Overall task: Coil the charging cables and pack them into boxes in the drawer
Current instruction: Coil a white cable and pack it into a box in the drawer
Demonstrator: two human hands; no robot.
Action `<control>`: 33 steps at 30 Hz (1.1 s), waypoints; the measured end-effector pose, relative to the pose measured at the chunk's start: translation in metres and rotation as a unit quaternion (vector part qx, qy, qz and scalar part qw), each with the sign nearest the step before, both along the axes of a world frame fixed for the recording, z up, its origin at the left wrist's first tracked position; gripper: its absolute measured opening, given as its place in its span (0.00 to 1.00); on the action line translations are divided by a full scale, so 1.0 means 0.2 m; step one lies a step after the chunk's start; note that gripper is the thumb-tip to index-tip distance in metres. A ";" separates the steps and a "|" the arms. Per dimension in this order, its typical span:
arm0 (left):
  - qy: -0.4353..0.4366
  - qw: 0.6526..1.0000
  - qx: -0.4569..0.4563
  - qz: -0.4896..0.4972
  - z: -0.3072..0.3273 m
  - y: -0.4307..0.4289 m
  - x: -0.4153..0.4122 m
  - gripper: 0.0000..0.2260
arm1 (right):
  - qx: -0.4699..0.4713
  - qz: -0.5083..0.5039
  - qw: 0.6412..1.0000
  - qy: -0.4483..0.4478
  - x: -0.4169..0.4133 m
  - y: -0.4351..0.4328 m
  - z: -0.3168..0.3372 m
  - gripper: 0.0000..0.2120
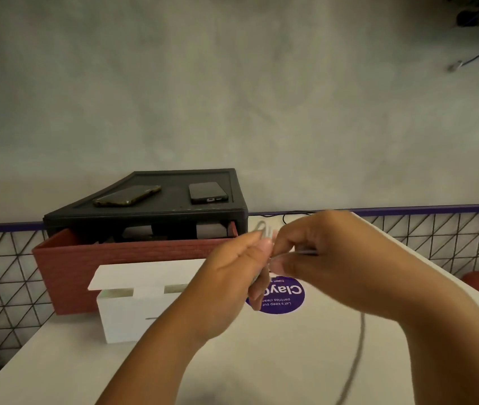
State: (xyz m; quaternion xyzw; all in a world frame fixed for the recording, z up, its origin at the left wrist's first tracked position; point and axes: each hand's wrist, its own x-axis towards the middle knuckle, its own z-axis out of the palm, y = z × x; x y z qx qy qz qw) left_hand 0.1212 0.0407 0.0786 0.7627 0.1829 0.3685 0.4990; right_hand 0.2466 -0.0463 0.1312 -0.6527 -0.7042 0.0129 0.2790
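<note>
A: Handling of the charging cable?

B: Light, thin, limp; likely springy enough to unwind if let go; smooth jacket, so probably slippery under a loose pinch; best gripped across the gathered loops, never by the plug ends; no sharp bending near the connectors.

A: Whereabouts?

B: In the air above the middle of the worktop, just in front of the right end of the red drawer; small loops bunched between both hands; loose tail dropping, blurred, toward the near edge.

A: Hands?

B: Both busy; left hand curled round the bundle, thumb and fingers pinching the loops; right hand pinching a strand close beside it, fingertips almost meeting the other's; exact finger placement too blurred to tell.

A: Counts?

B: One cable in hand; one white box, flap up, toward the left edge, just in front of the drawer; one drawer, pulled out of one black unit at the back edge; two phones on top of that unit, a gold-edged phone and a dark phone; one purple sticker beneath the hands; pale shapes inside the drawer, too dim to count.
</note>
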 end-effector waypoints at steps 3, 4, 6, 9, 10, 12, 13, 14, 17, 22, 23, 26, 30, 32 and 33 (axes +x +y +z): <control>-0.003 1.000 -0.008 -0.027 0.02 -0.01 0.00 0.18 | 0.060 0.004 0.996 0.070 0.04 0.00 0.00 0.08; -0.010 0.999 -0.017 -0.025 0.02 0.00 -0.01 0.17 | 0.083 0.002 0.993 0.083 0.06 0.00 0.01 0.09; -0.032 0.999 -0.026 -0.016 0.03 0.01 -0.02 0.13 | 0.124 -0.004 0.987 0.102 0.10 0.01 0.00 0.10; -0.085 0.994 -0.067 -0.024 0.05 0.02 -0.03 0.12 | 0.155 -0.020 0.978 0.141 0.18 0.04 -0.02 0.10; -0.108 0.990 -0.089 -0.032 0.05 0.02 -0.03 0.12 | 0.156 -0.023 0.976 0.150 0.20 0.05 -0.03 0.10; -0.154 0.977 -0.141 -0.052 0.05 0.02 -0.04 0.13 | 0.142 -0.025 0.976 0.163 0.21 0.07 -0.05 0.09; -0.177 0.968 -0.168 -0.062 0.06 0.02 -0.04 0.13 | 0.131 -0.024 0.976 0.171 0.21 0.08 -0.06 0.08; -0.199 0.958 -0.196 -0.069 0.06 0.02 -0.04 0.13 | 0.122 -0.022 0.976 0.179 0.21 0.09 -0.07 0.08; -0.263 0.920 -0.280 -0.078 0.08 0.04 -0.06 0.15 | 0.104 -0.018 0.975 0.194 0.21 0.12 -0.09 0.10; -0.353 0.880 -0.307 -0.079 0.11 0.09 -0.12 0.12 | 0.080 -0.066 0.976 0.193 0.25 0.15 -0.13 0.10; -0.363 0.877 -0.305 -0.075 0.12 0.10 -0.13 0.13 | 0.075 -0.075 0.976 0.193 0.25 0.15 -0.13 0.10; -0.361 0.882 -0.291 -0.077 0.12 0.12 -0.14 0.11 | 0.072 -0.088 0.980 0.163 0.24 0.16 -0.14 0.09; -0.329 0.892 -0.302 -0.060 0.12 0.12 -0.14 0.15 | 0.089 -0.101 0.976 0.170 0.22 0.16 -0.13 0.10; -0.323 0.892 -0.312 -0.060 0.11 0.11 -0.13 0.16 | 0.120 -0.091 0.953 0.264 0.22 0.18 -0.13 0.12; -0.317 0.892 -0.316 -0.063 0.11 0.10 -0.12 0.16 | 0.142 -0.079 0.931 0.326 0.21 0.19 -0.13 0.12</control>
